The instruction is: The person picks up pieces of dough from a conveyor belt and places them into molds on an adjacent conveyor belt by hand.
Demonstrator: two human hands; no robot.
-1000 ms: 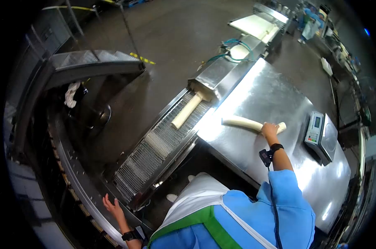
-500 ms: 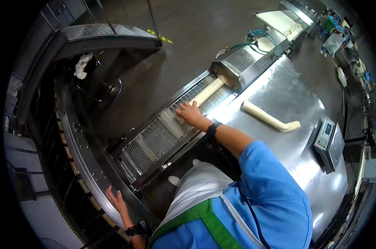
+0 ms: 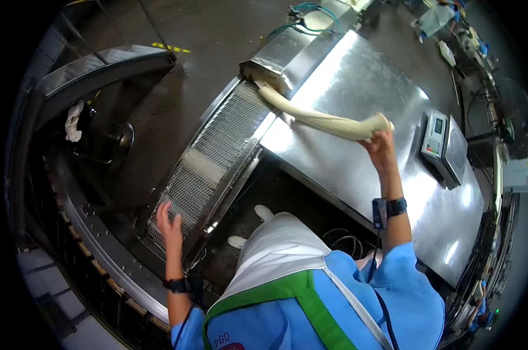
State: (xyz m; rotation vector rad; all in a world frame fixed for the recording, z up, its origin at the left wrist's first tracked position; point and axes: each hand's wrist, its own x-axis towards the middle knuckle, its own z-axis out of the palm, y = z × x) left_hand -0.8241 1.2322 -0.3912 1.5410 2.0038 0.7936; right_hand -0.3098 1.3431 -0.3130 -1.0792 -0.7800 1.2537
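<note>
Head view, and here's the pale, dough-like roll (image 3: 328, 122), running from the mouth of the steel housing (image 3: 287, 58) at upper centre, over the corner of the mesh belt (image 3: 223, 140), onto the metal desk (image 3: 415, 216) right of centre! The right hand (image 3: 381, 146) has its far end, fingers curled round it, short of the scale (image 3: 441, 146). Down at lower left, the left hand (image 3: 170, 224) is empty, fingers spread over the belt; touching it or not, I can't tell. Guiding the roll across looks like the step in hand; the next move calls for a gentle, steady grip, I'd judge.
</note>
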